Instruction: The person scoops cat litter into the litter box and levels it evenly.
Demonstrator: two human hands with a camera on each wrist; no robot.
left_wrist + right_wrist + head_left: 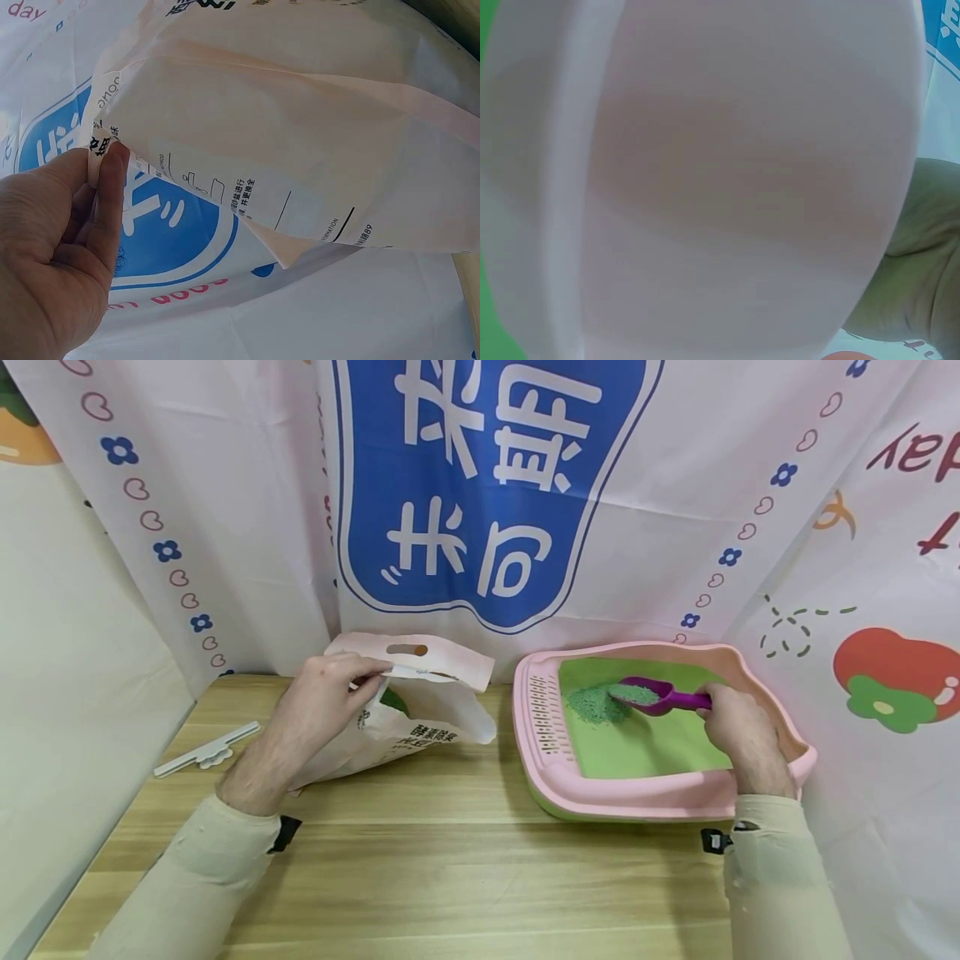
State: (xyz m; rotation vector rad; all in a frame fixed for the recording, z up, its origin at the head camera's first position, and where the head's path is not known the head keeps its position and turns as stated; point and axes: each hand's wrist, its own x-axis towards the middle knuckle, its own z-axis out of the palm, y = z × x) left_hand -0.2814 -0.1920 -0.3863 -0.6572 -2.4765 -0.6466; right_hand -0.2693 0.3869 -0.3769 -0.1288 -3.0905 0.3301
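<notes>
My left hand [330,689] pinches the top edge of a white paper-like bag [360,752], whose mouth gapes to the right; a bit of green shows inside. In the left wrist view, thumb and fingers grip the bag's printed edge. Over at the right, my right hand [738,722] grips the handle of a purple scoop [660,695]. Green granules lie on the scoop and in a small pile [596,703] under its tip. They are in a litter box [630,797] with a pink rim and green floor. The box's pink wall fills most of the right wrist view and hides the scoop there.
A white sealing clip [206,752] lies on the wooden table [465,877] left of the bag. Printed cloth [645,527] hangs close behind the bag and box and along the right side. Slots pierce the left part of the box's rim.
</notes>
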